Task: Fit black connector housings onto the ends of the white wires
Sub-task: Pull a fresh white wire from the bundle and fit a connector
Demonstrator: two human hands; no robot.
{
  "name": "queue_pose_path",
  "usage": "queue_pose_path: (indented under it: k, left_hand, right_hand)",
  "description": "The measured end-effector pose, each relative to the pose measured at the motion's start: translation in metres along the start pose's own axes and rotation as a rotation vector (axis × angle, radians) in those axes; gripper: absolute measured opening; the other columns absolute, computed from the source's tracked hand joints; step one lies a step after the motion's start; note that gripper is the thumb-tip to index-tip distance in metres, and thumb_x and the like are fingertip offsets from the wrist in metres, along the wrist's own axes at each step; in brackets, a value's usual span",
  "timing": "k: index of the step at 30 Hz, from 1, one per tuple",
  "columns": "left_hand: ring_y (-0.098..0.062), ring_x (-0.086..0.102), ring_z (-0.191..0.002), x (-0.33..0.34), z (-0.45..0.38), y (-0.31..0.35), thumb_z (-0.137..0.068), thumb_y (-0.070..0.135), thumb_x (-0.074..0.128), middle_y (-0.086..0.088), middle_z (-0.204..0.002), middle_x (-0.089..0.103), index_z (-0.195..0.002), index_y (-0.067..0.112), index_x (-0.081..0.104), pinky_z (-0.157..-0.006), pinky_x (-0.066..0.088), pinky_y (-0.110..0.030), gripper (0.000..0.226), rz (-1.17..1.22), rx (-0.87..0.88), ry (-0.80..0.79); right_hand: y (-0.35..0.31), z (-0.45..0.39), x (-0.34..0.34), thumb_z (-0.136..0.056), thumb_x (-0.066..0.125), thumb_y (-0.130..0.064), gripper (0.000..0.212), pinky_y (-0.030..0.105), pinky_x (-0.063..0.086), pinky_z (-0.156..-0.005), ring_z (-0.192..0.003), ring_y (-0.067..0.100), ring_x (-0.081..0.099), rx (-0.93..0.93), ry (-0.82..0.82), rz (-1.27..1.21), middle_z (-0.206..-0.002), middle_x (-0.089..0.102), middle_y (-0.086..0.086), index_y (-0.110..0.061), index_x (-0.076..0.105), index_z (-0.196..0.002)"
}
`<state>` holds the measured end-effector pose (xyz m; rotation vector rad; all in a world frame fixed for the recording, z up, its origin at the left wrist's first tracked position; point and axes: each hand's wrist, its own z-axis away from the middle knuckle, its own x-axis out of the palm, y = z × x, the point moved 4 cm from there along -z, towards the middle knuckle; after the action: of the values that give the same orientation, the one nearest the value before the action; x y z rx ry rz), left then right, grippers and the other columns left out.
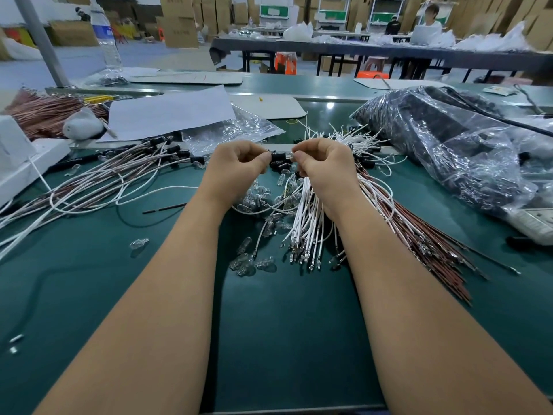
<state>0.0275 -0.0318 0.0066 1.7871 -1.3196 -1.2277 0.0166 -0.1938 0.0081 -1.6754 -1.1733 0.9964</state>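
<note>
Black connector housing: small black plastic housing, held above the green table at mid-scene, between the two hands.
Left hand: left hand with fingers curled, thumb and forefinger pinching the left end of the housing.
Right hand: right hand curled, fingertips pinching a small clear piece at the right end of the housing; whether a wire end is in the pinch cannot be told.
White wires: bundle of thin white insulated wires with bare metal terminals at the near ends, lying under the right wrist and fanning out far of the hand.
Finished stock: white and brown wires already carrying black housings, left of the hands.
Loose parts: small clear glass bulbs scattered near the bundle; clear plastic bag of black parts at far right.
Step in hand (judgement): seating an insert into the housing.
Method (judgement): keep the two pieces in one straight line, push squarely without twisting, brace the housing firmly with the left pinch, stop once fully home.
Risk (judgement): an angled push may bend a terminal or leave it half seated.
</note>
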Motion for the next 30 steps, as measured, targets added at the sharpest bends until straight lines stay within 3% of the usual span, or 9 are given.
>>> queue_pose_path:
  k: [12, 17, 21, 25, 30]
  left_hand:
    - [0.003, 0.041, -0.040, 0.000, -0.001, -0.001, -0.091, 0.020, 0.065, 0.003, -0.063, 0.060, -0.080, 0.007, 0.068, -0.046, 0.032, -0.008, 0.017, -0.037, 0.016, -0.017]
    - [0.000, 0.037, -0.037, -0.001, -0.002, -0.004, -0.093, 0.019, 0.063, 0.015, -0.045, 0.052, -0.073, 0.009, 0.066, -0.043, 0.028, -0.008, 0.022, -0.042, 0.008, -0.019]
    - [-0.001, 0.034, -0.038, 0.001, -0.002, -0.008, -0.092, 0.020, 0.065, 0.005, -0.056, 0.056, -0.074, 0.006, 0.068, -0.042, 0.029, -0.011, 0.023, -0.035, 0.003, -0.018]
    - [-0.008, 0.045, -0.052, 0.004, -0.003, -0.009, -0.090, 0.022, 0.066, 0.012, -0.053, 0.060, -0.069, 0.023, 0.067, -0.050, 0.035, -0.013, 0.022, 0.047, -0.006, -0.003]
    - [-0.015, 0.050, -0.063, 0.005, -0.006, -0.010, -0.089, 0.021, 0.068, 0.014, -0.055, 0.063, -0.071, 0.028, 0.068, -0.060, 0.040, -0.019, 0.020, 0.094, -0.005, 0.004]
  right_hand:
    - [-0.002, 0.005, 0.001, -0.089, 0.064, -0.001, 0.012, 0.022, 0.052, -0.066, -0.061, 0.010, 0.056, 0.083, -0.038, -0.119, -0.073, 0.063, 0.004, -0.012, 0.067, -0.084]
    - [-0.003, 0.006, 0.005, -0.090, 0.063, 0.000, 0.012, 0.019, 0.051, -0.060, -0.055, 0.007, 0.056, 0.106, -0.089, -0.143, -0.069, 0.060, 0.005, -0.010, 0.065, -0.084]
    - [-0.002, 0.007, 0.005, -0.091, 0.060, 0.002, 0.016, 0.017, 0.051, -0.055, -0.052, 0.007, 0.056, 0.104, -0.099, -0.120, -0.065, 0.062, 0.004, -0.009, 0.062, -0.080]
    - [0.000, 0.007, 0.004, -0.092, 0.058, 0.003, 0.016, 0.023, 0.055, -0.062, -0.055, 0.010, 0.059, 0.109, -0.116, -0.154, -0.068, 0.064, 0.006, -0.008, 0.061, -0.081]
    - [0.003, 0.006, 0.005, -0.091, 0.058, 0.004, 0.015, 0.023, 0.054, -0.061, -0.052, 0.010, 0.059, 0.110, -0.127, -0.177, -0.063, 0.065, 0.003, -0.007, 0.060, -0.081]
